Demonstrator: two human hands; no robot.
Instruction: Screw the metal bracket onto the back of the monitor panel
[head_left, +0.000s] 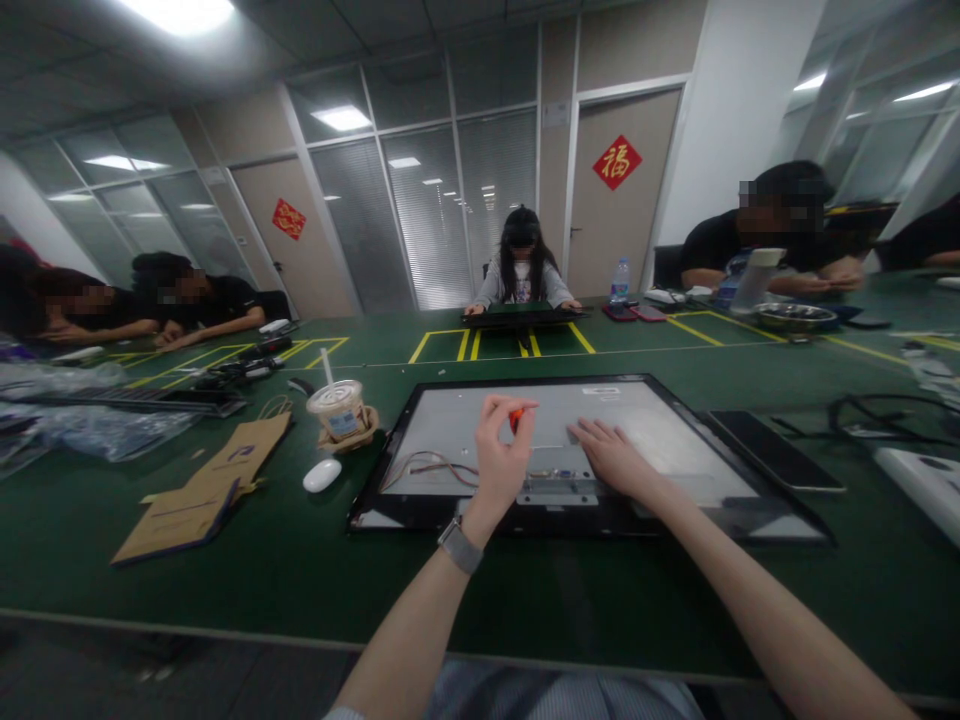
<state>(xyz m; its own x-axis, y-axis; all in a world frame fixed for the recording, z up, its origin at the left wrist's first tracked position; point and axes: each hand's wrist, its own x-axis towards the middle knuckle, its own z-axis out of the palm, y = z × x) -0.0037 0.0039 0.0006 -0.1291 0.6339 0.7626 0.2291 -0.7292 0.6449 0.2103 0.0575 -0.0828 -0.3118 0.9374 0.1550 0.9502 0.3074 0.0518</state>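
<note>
A flat-screen monitor (pixel 465 410) lies on the table with its grey metal back up, its black frame around it. My left hand (pixel 501 445), with a watch at the wrist, is over the panel's middle. Its fingers are closed around a small orange-handled tool (pixel 517 418), mostly hidden by them. Palm down, my right hand (pixel 611 455) rests on the panel to the right, fingers stretched out and holding nothing. Between and below the hands is a metal bracket with connectors (pixel 559 480). A thin cable bundle (pixel 431 462) curves across the panel's left part.
Left of the monitor stand a lidded drink cup (pixel 341 415), a white mouse (pixel 322 475) and a brown paper bag (pixel 217 485). On the right lie a black flat panel (pixel 772 450), black cables (pixel 892 410) and a white device (pixel 919 490). Several people sit around the table.
</note>
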